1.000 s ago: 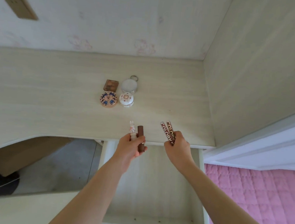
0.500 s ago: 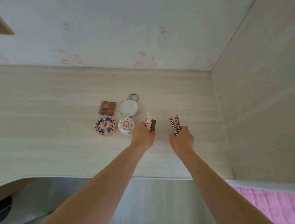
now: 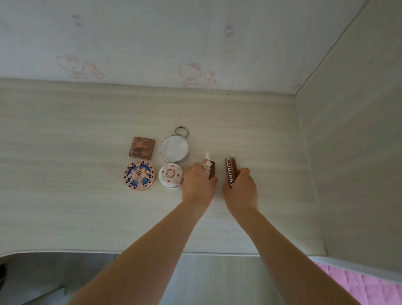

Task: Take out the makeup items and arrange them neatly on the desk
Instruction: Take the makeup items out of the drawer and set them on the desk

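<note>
Makeup items sit in a tidy block of four near the middle of the desk (image 3: 49,153): a brown square palette (image 3: 142,147) with a round silver mirror compact (image 3: 174,148) just to its right, and in front of them a blue-and-peach patterned compact (image 3: 139,176) beside a small white floral compact (image 3: 170,179). Right of that white compact, the left hand (image 3: 198,183) curls its fingers round a white tube (image 3: 207,162) and a brown stick (image 3: 212,169), their tips poking out towards the wall (image 3: 157,27). Just beside it the right hand (image 3: 241,188) grips two brown lettered tubes (image 3: 229,172), held side by side and low over the wood; whether they touch the surface I cannot tell. Bare desktop stretches wide to the left, and there is more behind the items up to the wall. A narrower strip runs right to the side panel (image 3: 366,142). The front edge (image 3: 210,253) lies well behind the wrists, with a pink quilt (image 3: 377,296) at the lower right.
</note>
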